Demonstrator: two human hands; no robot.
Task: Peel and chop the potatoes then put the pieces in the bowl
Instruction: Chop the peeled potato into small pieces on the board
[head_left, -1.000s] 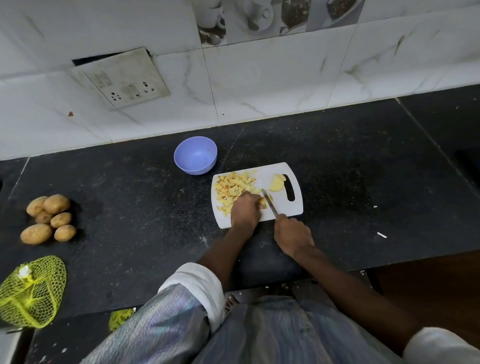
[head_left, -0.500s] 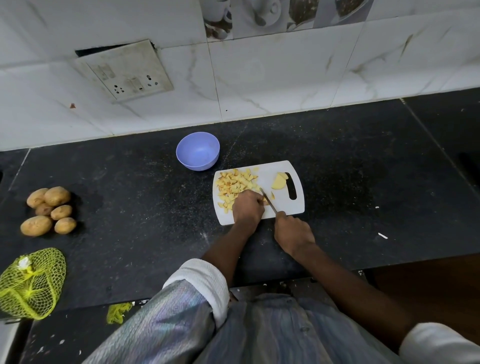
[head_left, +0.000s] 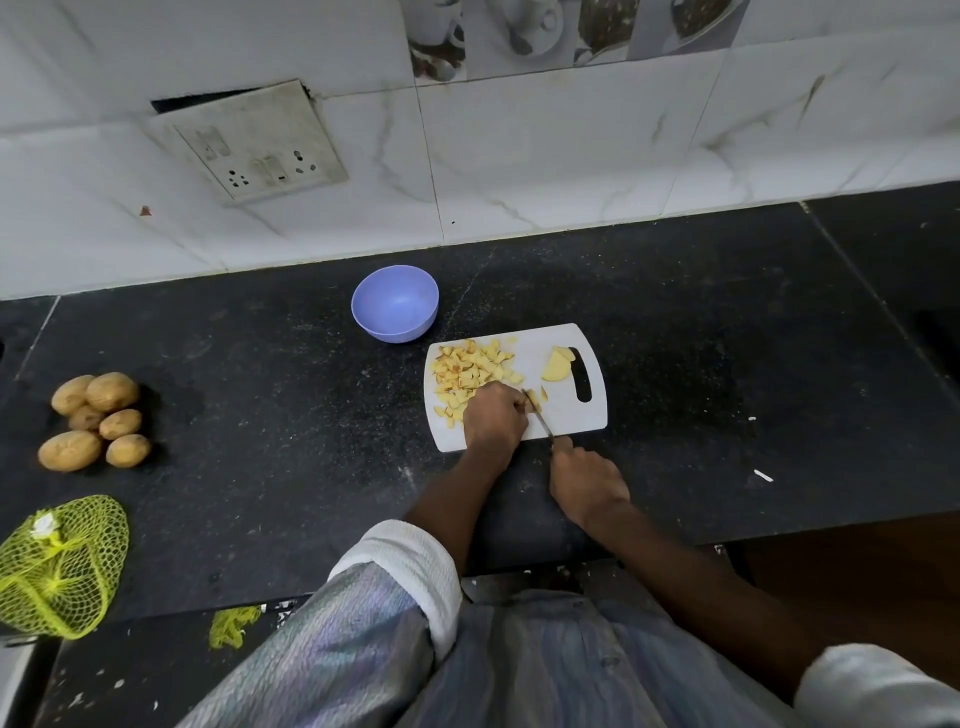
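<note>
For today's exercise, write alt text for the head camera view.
A person chops potato on a white cutting board: the right hand grips a knife, and the left hand steadies a piece beside the chopped potato pieces. An empty purple bowl and whole potatoes sit on the black counter.

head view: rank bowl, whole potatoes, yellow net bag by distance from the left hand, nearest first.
From the left hand:
1. Bowl, just beyond the cutting board's far-left corner.
2. Whole potatoes, far left on the counter.
3. Yellow net bag, far left at the near counter edge.
</note>
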